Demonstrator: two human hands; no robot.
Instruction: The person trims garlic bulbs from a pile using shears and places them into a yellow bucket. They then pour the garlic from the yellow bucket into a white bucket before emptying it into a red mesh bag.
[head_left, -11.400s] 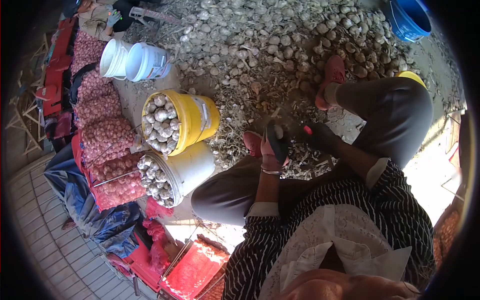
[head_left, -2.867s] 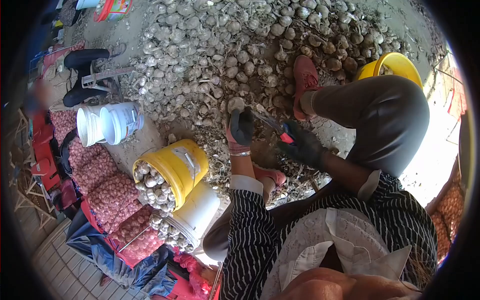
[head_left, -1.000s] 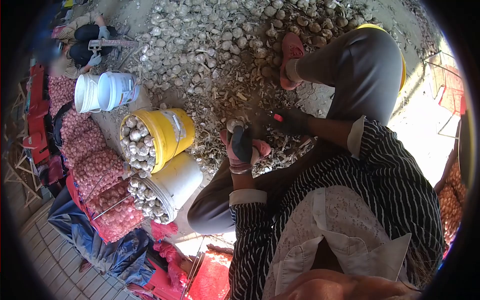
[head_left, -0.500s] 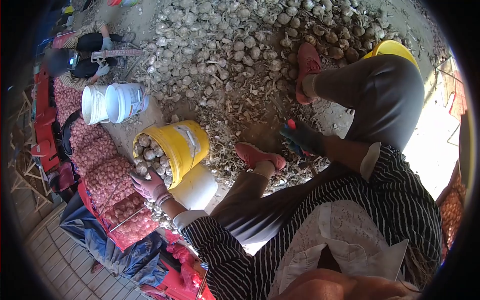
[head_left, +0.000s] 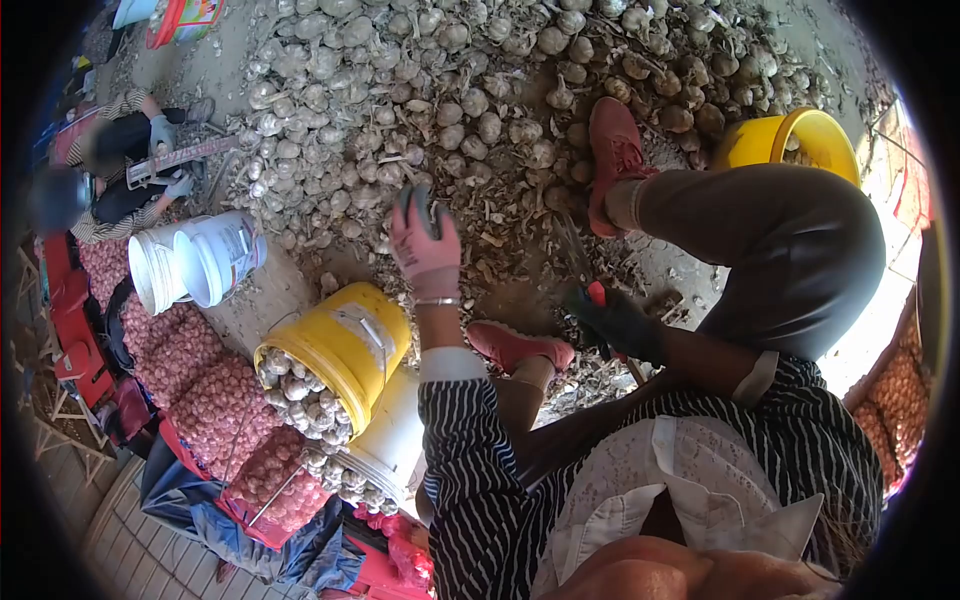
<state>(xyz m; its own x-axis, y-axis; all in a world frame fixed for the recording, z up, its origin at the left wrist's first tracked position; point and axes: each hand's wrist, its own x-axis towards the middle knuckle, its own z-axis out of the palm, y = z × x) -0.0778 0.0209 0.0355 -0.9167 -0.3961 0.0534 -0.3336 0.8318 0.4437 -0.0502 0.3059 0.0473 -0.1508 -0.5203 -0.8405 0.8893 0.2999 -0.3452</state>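
My left hand (head_left: 426, 245), in a pink glove with grey fingertips, reaches over the near edge of the garlic pile (head_left: 330, 130). Its thumb stands apart from the fingers, and the fingertips overlap some garlic bulbs. My right hand (head_left: 615, 322), in a dark glove, is wrapped round red-handled shears (head_left: 596, 293) with dark blades pointing up at the trimmings between my shoes. To the left, a tilted yellow bucket (head_left: 375, 325) full of garlic bulbs (head_left: 300, 397) rests by a white bucket (head_left: 385, 440), with more bulbs at its mouth.
Another yellow bucket (head_left: 740, 143) lies beyond my right knee. White buckets (head_left: 225, 255) stand at left, near a seated person (head_left: 120, 165) in gloves. Mesh sacks of garlic (head_left: 215, 410) line the left side. Dry stalks and skins (head_left: 500, 225) litter the ground around my red shoes (head_left: 515, 345).
My left hand has moved from the yellow bucket's mouth to the garlic pile, up and right. My right hand stays low, its shears now pointing upward. The view has shifted slightly.
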